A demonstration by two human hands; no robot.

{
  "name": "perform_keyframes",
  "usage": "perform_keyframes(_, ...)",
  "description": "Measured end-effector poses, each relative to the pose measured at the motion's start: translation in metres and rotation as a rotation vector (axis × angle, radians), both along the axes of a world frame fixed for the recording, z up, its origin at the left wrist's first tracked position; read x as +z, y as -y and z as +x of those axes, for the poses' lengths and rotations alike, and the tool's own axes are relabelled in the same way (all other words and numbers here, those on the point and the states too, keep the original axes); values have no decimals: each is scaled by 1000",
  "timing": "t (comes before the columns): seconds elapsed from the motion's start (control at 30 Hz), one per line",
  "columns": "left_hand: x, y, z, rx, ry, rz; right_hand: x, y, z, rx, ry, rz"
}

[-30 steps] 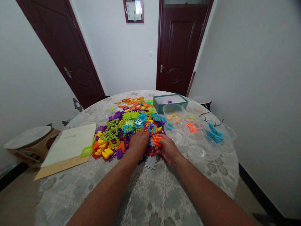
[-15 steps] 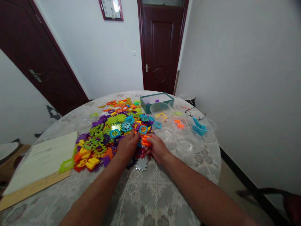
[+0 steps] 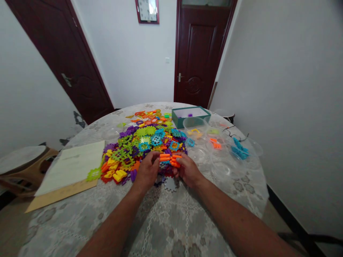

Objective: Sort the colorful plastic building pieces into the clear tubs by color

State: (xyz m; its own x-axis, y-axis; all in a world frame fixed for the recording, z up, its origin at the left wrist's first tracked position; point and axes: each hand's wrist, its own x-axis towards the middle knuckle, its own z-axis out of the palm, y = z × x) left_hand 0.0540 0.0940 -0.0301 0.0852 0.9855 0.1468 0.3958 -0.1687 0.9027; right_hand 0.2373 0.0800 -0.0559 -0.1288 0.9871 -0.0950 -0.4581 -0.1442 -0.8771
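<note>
My left hand [image 3: 149, 169] pinches an orange piece [image 3: 164, 157] made of short rods, at the near edge of a heap of coloured plastic pieces [image 3: 144, 134]. Just to its right, my right hand [image 3: 189, 169] is closed on several orange pieces [image 3: 175, 161]. The pieces in the two hands are side by side; whether they touch I cannot tell. Below the hands a grey toothed piece [image 3: 170, 183] lies on the tablecloth.
A green box [image 3: 178, 120] with purple bits stands behind the heap. Clear round containers [image 3: 223, 169] are at the right, some holding orange, yellow or blue pieces, near eyeglasses [image 3: 235, 134]. A paper sheet [image 3: 69, 166] lies at the left.
The camera view has turned left, so the scene sits further right. My left hand has come up from the heap and now shows an orange piece held toward those in my right hand.
</note>
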Motion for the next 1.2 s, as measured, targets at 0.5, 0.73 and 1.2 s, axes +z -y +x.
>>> perform_keyframes(0.5,-2,10,10,-175,521,-421,2,0,-5,-31,335,86)
perform_keyframes(0.73,-3,6,4,-195,634,-496,11,10,-7,-74,369,83)
perform_keyframes(1.2,-18,2,-8,-273,125,-114,14,15,-8,11,346,122)
